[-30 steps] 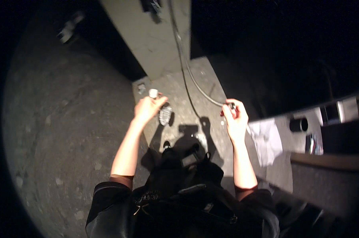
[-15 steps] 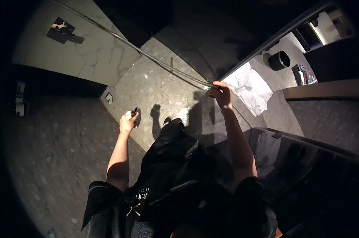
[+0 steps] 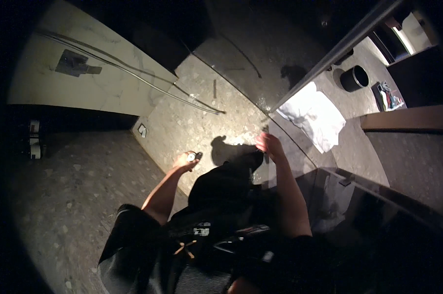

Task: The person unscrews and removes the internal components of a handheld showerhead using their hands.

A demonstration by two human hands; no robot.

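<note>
My left hand [image 3: 183, 160] is closed around a small dark tool [image 3: 198, 156] with a round, pale end facing up; its exact kind is hard to make out. It is held above the stone-patterned floor. My right hand [image 3: 271, 147] is over the floor beside the glass panel, its fingers pointing left, partly apart and blurred. Nothing shows clearly in it. A grey metal shower hose [image 3: 148, 85] slants down from the upper left. Its dark end [image 3: 222, 112] hangs apart from both hands.
A marbled wall [image 3: 118, 44] with a square metal fitting [image 3: 73, 63] is at upper left. Past a glass panel's rail [image 3: 329, 59] lie crumpled white cloth [image 3: 314, 115], a black bin [image 3: 353, 78] and a small pile of items [image 3: 388, 95]. A floor drain [image 3: 142, 130] is near the left edge.
My right hand has let go of the hose and moved down; the hose end now hangs farther left. My left hand, still holding the tool, has shifted right and slightly down.
</note>
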